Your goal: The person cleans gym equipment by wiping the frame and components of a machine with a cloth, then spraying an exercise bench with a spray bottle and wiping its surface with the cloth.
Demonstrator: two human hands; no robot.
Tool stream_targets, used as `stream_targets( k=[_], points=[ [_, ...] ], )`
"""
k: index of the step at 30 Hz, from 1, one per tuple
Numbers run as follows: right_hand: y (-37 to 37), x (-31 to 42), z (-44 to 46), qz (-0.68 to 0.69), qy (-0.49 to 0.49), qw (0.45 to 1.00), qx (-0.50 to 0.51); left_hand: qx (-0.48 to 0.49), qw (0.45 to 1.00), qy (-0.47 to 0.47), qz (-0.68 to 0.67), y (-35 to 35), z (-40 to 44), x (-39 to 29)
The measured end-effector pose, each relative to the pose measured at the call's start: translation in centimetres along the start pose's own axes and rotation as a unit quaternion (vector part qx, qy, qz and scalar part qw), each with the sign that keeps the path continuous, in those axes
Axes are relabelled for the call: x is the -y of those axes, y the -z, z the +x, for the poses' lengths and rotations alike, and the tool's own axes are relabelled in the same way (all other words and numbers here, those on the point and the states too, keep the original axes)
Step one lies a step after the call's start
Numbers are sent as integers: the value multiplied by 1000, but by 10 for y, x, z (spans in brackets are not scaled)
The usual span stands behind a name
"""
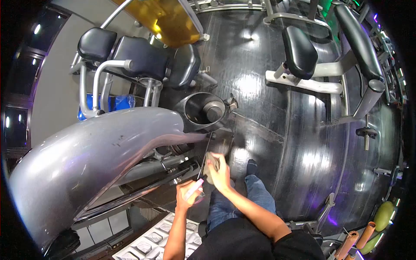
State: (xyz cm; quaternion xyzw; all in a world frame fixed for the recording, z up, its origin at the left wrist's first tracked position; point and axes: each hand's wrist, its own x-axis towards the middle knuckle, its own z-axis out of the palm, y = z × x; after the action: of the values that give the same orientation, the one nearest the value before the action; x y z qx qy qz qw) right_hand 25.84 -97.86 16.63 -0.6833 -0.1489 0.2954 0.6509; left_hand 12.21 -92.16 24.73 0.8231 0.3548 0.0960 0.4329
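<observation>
My left hand (187, 193) is closed round a small pink and white object (194, 189), low in the centre of the head view. Just up and to the right, my right hand (220, 172) grips a greyish-beige cloth-like piece (208, 170), its fingers bent over it. A thin dark rod or cable (203, 161) rises between the two hands toward the machine. The large silver curved machine cover (112, 136) lies to the left of my hands, with a dark round housing (203, 110) at its upper end.
Black padded seats (141, 57) on silver frames stand at the upper left. Another padded machine (300, 52) is at the upper right. A white ribbed tray-like panel (149, 238) lies below my left arm. Orange-brown rollers (348, 245) are at the lower right.
</observation>
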Motion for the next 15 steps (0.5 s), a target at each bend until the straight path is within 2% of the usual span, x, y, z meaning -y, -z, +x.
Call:
stream_targets(
  k=[3, 5, 6, 7, 9, 11, 15],
  points=[
    [4, -27, -21, 4, -3, 998, 56, -14, 1000, -21, 1, -2, 3, 1],
    [6, -44, -23, -33, -107, 990, 84, -18, 1000, -19, 4, -4, 2, 3],
    [1, -57, -17, -6, -74, 996, 49, -23, 999, -23, 7, -4, 2, 3],
    [-2, -71, -8, -13, -101, 994, 26, -23, 1000, -19, 8, -4, 1, 2],
    [-11, -98, 22, -24, -57, 997, -45, -7, 1000, 5, 28, -2, 0, -1],
    [-7, -77, 44, -37, -80, 995, -55, -19, 999, -2, 34, -5, -1, 3],
    [-5, -49, 30, 2, -29, 999, -38, -41, 998, -26, 43, -7, -2, 7]
  ],
)
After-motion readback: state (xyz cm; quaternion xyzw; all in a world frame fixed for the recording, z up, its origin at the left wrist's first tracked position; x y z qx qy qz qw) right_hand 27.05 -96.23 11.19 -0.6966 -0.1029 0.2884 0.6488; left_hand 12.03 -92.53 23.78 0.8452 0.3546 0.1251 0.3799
